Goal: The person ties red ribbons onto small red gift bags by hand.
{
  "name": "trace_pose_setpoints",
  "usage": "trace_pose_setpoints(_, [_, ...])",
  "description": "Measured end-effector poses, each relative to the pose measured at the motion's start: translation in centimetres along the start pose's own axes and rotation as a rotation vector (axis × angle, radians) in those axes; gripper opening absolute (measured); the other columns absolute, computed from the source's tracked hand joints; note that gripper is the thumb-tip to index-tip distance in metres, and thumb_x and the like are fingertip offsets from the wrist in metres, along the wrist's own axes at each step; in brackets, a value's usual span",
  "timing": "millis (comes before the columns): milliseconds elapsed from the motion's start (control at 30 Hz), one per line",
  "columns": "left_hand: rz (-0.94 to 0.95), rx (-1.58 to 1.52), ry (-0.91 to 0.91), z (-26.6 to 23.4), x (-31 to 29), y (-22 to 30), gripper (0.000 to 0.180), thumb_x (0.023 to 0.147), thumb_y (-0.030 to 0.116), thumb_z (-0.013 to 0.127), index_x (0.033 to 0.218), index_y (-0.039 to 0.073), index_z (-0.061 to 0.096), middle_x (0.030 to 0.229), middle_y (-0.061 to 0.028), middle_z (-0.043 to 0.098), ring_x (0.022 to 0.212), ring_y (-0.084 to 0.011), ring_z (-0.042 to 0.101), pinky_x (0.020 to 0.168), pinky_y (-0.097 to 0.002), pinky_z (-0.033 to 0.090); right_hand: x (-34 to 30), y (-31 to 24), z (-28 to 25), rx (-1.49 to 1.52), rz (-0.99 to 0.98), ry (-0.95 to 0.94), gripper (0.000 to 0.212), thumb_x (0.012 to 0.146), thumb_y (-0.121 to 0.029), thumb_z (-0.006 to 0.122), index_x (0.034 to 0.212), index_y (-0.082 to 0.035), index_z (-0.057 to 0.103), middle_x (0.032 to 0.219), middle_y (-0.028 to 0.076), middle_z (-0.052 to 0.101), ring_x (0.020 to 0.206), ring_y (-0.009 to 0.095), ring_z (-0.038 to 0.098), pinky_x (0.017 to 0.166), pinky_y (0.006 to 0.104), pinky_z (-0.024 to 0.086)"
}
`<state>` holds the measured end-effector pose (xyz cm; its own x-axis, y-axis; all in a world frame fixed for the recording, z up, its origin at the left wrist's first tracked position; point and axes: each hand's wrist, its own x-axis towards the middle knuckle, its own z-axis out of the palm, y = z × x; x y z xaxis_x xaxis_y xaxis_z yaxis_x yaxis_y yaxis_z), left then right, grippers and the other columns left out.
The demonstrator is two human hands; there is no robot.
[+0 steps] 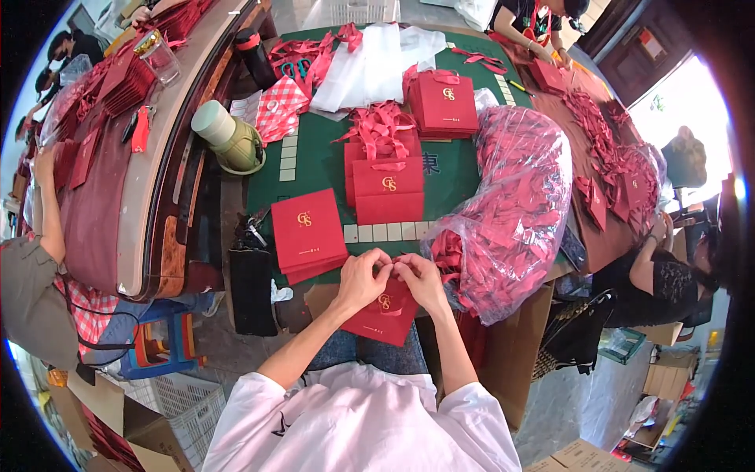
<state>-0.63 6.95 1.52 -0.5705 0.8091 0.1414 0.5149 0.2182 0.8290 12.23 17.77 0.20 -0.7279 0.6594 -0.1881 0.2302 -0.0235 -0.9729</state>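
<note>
A red paper gift bag (381, 322) with a gold emblem hangs tilted over my lap, at the table's near edge. My left hand (364, 281) is closed in a pinch at its top edge. Close beside it, my right hand (422, 281) pinches the same edge, fingertips almost meeting those of the left. Whether a ribbon lies between the fingertips is too small to make out. Flat red bags (307, 232) are stacked just left of my hands. Ahead stands another pile of bags (389, 193), topped by loose red ribbons (379, 130).
A clear plastic sack of red ribbons (511, 212) bulges at my right. Farther back are more stacked bags (444, 102) and white plastic sheets (370, 67). A green jug (236, 141) and a black bottle (253, 55) stand left. Co-workers sit around both sides.
</note>
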Motion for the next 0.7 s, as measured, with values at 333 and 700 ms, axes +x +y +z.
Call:
trace_pose_setpoints(333, [0.207, -0.075, 0.08, -2.6, -1.5, 0.2, 0.036, 0.085, 0.011, 0.068, 0.12, 0.007, 0.063, 0.108, -0.0144, 0.066, 0.109, -0.0316, 0.061, 0.093, -0.0389, 0.048, -1.1, -2.4, -0.5, 0.231, 0.018, 0.084, 0.013, 0.096, -0.013, 0.062, 0.094, -0.001, 0.065, 0.077, -0.003, 0.063, 0.067, 0.004, 0.056, 0.061, 0.0207, 0.044])
trace_pose_setpoints(700, [-0.088, -0.273, -0.421, -5.7, -6.9, 1.4, 0.048, 0.079, 0.017, 0.072, 0.12, -0.001, 0.055, 0.098, -0.0212, 0.071, 0.093, -0.0359, 0.07, 0.083, -0.0407, 0.054, 0.7, -1.7, -1.9, 0.263, -0.044, 0.3, 0.011, 0.097, -0.013, 0.062, 0.089, -0.005, 0.063, 0.07, -0.007, 0.055, 0.06, 0.0, 0.047, 0.052, 0.0191, 0.035])
